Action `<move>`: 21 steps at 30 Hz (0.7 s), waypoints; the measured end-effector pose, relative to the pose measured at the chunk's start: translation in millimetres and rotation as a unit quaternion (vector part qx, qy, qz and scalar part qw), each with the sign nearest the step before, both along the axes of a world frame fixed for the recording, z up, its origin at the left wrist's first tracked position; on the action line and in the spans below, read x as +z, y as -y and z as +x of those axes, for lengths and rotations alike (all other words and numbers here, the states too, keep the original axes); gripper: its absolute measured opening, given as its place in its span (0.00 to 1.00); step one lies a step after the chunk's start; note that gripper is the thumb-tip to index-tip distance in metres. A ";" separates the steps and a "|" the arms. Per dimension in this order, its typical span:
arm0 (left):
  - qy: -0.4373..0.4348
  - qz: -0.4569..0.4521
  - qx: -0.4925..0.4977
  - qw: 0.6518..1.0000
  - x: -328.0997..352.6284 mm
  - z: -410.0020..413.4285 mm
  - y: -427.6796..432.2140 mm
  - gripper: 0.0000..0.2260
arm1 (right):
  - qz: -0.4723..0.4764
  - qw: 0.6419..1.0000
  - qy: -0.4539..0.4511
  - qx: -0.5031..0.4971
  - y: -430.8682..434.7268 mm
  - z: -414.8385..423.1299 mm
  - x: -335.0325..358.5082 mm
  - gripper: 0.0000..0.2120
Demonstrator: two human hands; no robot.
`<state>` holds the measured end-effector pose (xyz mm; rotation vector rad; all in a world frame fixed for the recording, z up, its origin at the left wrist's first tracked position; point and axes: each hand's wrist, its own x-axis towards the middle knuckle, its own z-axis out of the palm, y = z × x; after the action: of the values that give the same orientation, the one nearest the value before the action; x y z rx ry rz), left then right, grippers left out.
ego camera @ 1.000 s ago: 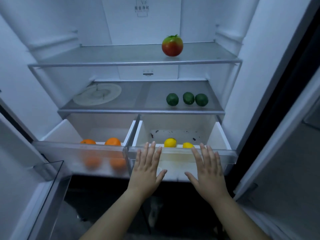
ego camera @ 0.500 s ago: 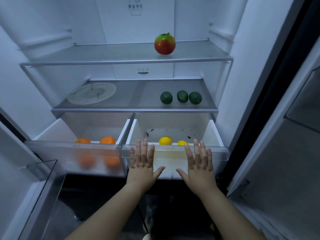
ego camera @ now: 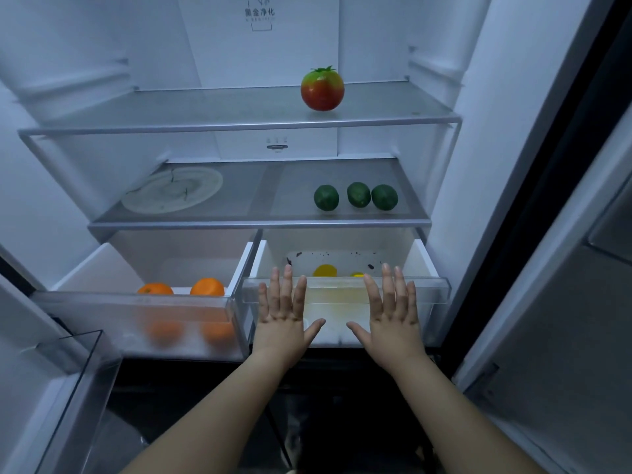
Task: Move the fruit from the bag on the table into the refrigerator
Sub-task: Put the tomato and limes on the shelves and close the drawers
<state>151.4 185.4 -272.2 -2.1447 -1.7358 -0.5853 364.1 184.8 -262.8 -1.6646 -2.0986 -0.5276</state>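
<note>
My left hand (ego camera: 284,316) and right hand (ego camera: 393,319) are both open flat, fingers straight and slightly spread, thumbs pointing toward each other, holding nothing. Both palms lie against the clear front panel of the right drawer (ego camera: 432,293) at the bottom of the refrigerator (ego camera: 478,131), side by side and apart from each other. The right drawer stands partly pulled out; inside it, behind my fingertips, lies one lemon (ego camera: 325,270), and just to its right a second yellow fruit (ego camera: 357,274), probably another lemon, shows only as a sliver above the drawer rim. The left drawer (ego camera: 102,313) stands further out and holds two oranges (ego camera: 207,286) side by side near its front wall. On the middle shelf (ego camera: 260,203), three limes (ego camera: 358,195) sit in a row on the right, and a round plate (ego camera: 172,189) lies on the left. On the upper shelf (ego camera: 205,111), a red-and-green fruit (ego camera: 322,90) with a green stem cap stands alone, right of centre. A clear door bin (ego camera: 78,371) is at lower left.
</note>
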 end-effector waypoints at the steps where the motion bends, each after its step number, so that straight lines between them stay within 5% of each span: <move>1: 0.001 -0.003 0.000 1.000 0.8 0.8 -3.1 0.42 | -0.002 1.000 0.001 -0.001 -3.7 1.1 0.9 0.47; 15: -0.005 -0.047 0.007 0.999 17.2 -1.9 -61.7 0.50 | -0.034 0.999 0.022 -0.031 -62.7 -10.6 11.4 0.50; 21: -0.016 -0.081 0.046 0.996 24.8 4.3 -83.2 0.43 | -0.066 0.997 -0.002 -0.044 -89.6 -14.7 18.8 0.49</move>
<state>155.6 268.6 -247.4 -2.1536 -1.9116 -0.3960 349.4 274.4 -244.1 -1.8375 -2.1063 -0.4197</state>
